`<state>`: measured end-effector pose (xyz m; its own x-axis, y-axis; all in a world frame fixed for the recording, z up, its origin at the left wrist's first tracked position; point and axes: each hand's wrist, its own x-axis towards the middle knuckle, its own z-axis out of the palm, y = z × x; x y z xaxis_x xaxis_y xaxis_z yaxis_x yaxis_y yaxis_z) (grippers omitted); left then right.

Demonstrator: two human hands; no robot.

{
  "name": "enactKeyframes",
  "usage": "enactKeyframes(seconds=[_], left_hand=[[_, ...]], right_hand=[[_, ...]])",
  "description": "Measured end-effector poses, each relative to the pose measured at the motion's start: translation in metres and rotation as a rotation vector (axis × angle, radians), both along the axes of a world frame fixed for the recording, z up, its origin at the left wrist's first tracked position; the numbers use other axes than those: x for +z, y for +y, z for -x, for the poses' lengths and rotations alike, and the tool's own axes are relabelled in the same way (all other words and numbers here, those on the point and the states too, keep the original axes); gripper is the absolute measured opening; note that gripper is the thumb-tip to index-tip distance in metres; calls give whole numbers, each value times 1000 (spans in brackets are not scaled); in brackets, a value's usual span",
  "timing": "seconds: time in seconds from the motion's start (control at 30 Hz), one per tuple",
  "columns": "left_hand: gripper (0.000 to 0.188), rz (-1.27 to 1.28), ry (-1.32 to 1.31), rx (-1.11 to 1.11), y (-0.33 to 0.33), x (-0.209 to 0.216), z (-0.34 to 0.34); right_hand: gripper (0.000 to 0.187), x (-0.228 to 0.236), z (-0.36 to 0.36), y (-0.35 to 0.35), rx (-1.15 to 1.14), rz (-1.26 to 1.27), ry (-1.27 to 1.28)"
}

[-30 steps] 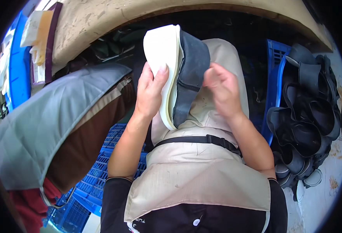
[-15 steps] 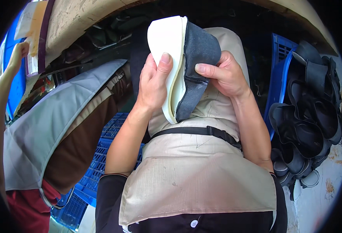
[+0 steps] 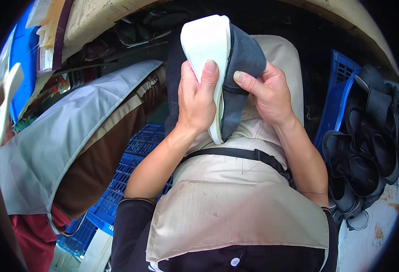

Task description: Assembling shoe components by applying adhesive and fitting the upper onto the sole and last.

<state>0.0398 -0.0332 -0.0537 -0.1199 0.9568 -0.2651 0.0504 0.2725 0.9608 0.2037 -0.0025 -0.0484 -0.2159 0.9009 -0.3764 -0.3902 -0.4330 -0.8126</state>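
Above my lap I hold a shoe between both hands, its toe end tilted up and away from me. A thick white sole [image 3: 205,41] forms its left side, and a dark upper [image 3: 246,54] lies against it on the right. My left hand [image 3: 195,102] is closed round the sole, thumb flat on the white face. With my right hand [image 3: 272,95] I grip the upper, thumb pressed on its side near the seam and fingers mostly hidden behind. Along the joint, sole and upper sit close together.
On the right a blue crate [image 3: 336,90] stands beside a heap of dark shoe uppers [image 3: 360,167]. At the left sits a person in a grey apron [image 3: 77,109], near a white sole [image 3: 7,106]. A worn table edge [image 3: 104,20] curves across the far side; blue crates [image 3: 118,181] lie below.
The gap between sole and upper at the near end has narrowed. My hands and the shoe appear slightly farther right. A white sole now shows at the far left.
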Motion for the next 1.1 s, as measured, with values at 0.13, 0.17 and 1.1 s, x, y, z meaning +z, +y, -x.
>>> enactKeyframes(seconds=[0.13,0.17,1.1], left_hand=[[53,37,-53,71,-10,2,12],[53,39,-54,78,-12,2,13],[51,-34,-39,122,-20,-4,21]], right_hand=[[49,6,-19,-10,508,-156,-348],[49,10,-16,-16,515,-155,-349],[12,9,14,-35,205,82,-62]])
